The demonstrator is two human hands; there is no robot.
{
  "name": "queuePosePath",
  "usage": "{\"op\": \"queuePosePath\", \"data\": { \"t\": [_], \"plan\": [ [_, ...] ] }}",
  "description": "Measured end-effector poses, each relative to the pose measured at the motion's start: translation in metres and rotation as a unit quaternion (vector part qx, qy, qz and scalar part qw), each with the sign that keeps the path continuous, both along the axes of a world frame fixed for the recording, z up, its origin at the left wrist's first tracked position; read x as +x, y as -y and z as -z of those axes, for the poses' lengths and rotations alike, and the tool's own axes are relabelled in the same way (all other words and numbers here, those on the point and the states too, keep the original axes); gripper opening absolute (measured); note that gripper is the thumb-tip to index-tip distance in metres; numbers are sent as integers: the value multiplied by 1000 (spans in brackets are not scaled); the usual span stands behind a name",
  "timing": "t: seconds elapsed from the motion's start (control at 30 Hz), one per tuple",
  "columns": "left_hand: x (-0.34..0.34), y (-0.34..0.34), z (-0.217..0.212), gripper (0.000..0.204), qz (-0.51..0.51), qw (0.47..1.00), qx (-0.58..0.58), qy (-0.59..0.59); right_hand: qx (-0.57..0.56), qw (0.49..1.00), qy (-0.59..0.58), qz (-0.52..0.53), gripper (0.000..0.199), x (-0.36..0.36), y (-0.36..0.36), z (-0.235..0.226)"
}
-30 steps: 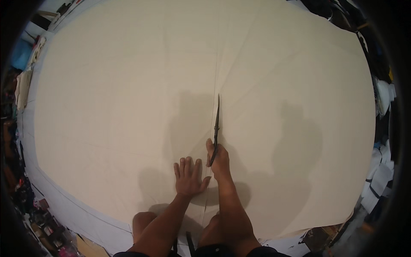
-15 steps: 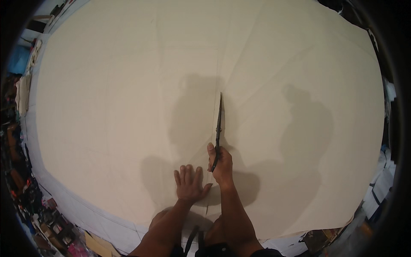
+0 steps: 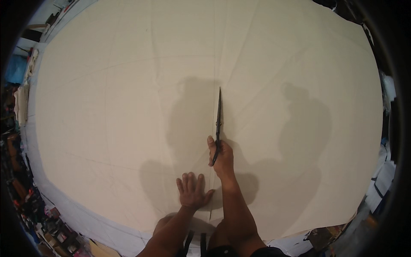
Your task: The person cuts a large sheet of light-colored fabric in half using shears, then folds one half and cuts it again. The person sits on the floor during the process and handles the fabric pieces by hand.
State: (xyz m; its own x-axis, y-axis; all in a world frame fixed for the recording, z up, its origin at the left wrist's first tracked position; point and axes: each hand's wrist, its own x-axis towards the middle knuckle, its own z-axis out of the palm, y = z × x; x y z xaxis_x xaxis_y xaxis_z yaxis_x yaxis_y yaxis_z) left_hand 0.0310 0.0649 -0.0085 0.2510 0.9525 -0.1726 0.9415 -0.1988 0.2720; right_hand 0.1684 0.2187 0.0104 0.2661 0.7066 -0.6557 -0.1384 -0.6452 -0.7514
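Note:
A wide sheet of cream fabric [image 3: 128, 107] lies spread out, with faint lines drawn on it. My right hand [image 3: 222, 156] is closed round the handles of a pair of dark, long-bladed scissors [image 3: 218, 113]. Their tip points away from me, along a thin straight line on the fabric. The lower blade cannot be made out. To the left and nearer me, my left hand [image 3: 192, 193] rests flat on the fabric with its fingers spread. A short dark slit shows in the fabric between my forearms.
Pale surface [image 3: 81, 216] borders the fabric at the left and front. Along the left edge are piled assorted items, among them a blue bag [image 3: 16, 68] and folded cloth [image 3: 21, 103]. White bundles [image 3: 381, 184] lie at the right. Shadows fall over the fabric.
The scissors and my right hand have moved slightly away from me along the line. My left hand sits a little lower in view, still flat. The view has shifted somewhat.

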Motion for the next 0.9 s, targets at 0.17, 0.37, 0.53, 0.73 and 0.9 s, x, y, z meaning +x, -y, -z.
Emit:
{"op": "queuePosePath", "data": {
  "t": [0.17,0.37,0.53,0.73,0.9],
  "plan": [
    [-3,2,0,78,-2,1000,-6,14,-8,1000,-18,-7,50,11,-44,-20],
    [-2,2,2,79,6,1000,4,21,-11,1000,-5,-2,52,12,-49,-2],
    [-2,1,-1,78,3,1000,9,16,-20,1000,14,-18,53,14,-54,-10],
    [-4,2,0,79,8,1000,23,11,-23,998,-54,-4,54,24,-99,-21],
    [-2,3,1,80,-1,1000,-3,17,-6,1000,-15,-1,54,22,-95,-6]
  ]
}}
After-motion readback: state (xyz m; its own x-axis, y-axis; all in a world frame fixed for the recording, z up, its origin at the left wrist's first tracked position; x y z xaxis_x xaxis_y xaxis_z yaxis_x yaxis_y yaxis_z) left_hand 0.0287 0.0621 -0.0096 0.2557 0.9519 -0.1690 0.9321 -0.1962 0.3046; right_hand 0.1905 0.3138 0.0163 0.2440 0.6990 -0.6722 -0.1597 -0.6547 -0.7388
